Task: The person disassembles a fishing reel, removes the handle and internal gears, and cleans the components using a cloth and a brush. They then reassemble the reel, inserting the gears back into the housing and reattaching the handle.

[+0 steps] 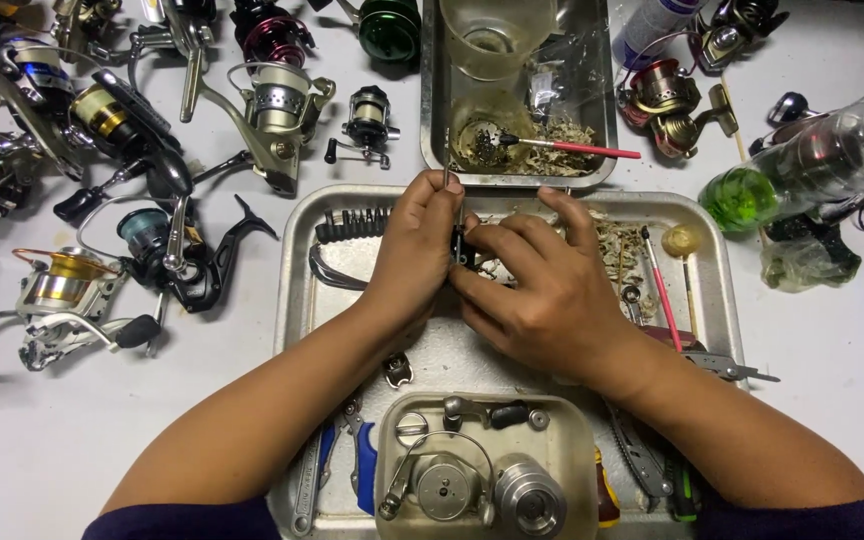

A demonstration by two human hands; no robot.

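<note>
Both hands meet over the metal tray (297, 300), upper middle. Left hand (414, 250) is pinched shut on a thin metal tool (446, 178) whose tip sticks up above the fingers. Right hand (542, 290) curls around a small dark part (460, 245), gripping it between thumb and fingers; the part sits right where the two hands touch, mostly hidden. Row of driver bits (352, 222) lies just left of the left hand. Red-handled brush (662, 285) lies right of the right hand. Fishing reels (152, 250) cover the table to the left, well apart.
</note>
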